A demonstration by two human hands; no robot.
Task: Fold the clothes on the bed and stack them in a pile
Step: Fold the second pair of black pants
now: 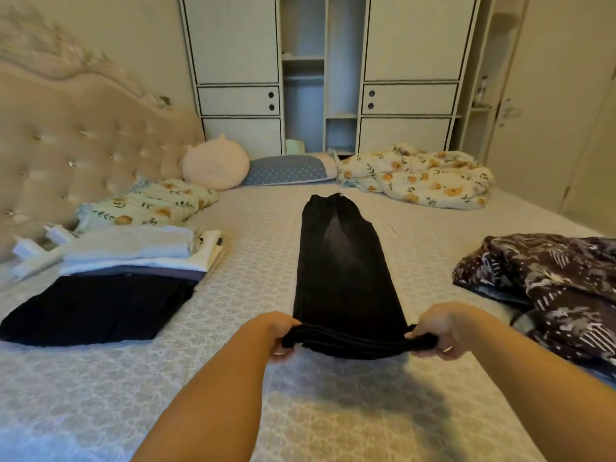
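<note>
Black trousers [340, 261] lie lengthwise down the middle of the bed [253, 248], folded leg on leg, with the far end pointing at the wardrobe. My left hand [278, 331] grips the near end at its left corner, and my right hand [440, 328] grips the right corner. That near end is lifted a little off the cover. On the left stands a pile of folded clothes [130, 255], light pieces stacked behind a flat folded black garment [96, 308]. A crumpled dark patterned garment [553, 281] lies unfolded on the right.
Floral pillows [156, 205], a round pink cushion [215, 166], a blue dotted pillow [286, 170] and a bunched floral quilt [420, 176] line the far side. The tufted headboard [66, 151] is at the left, a white wardrobe [320, 71] behind.
</note>
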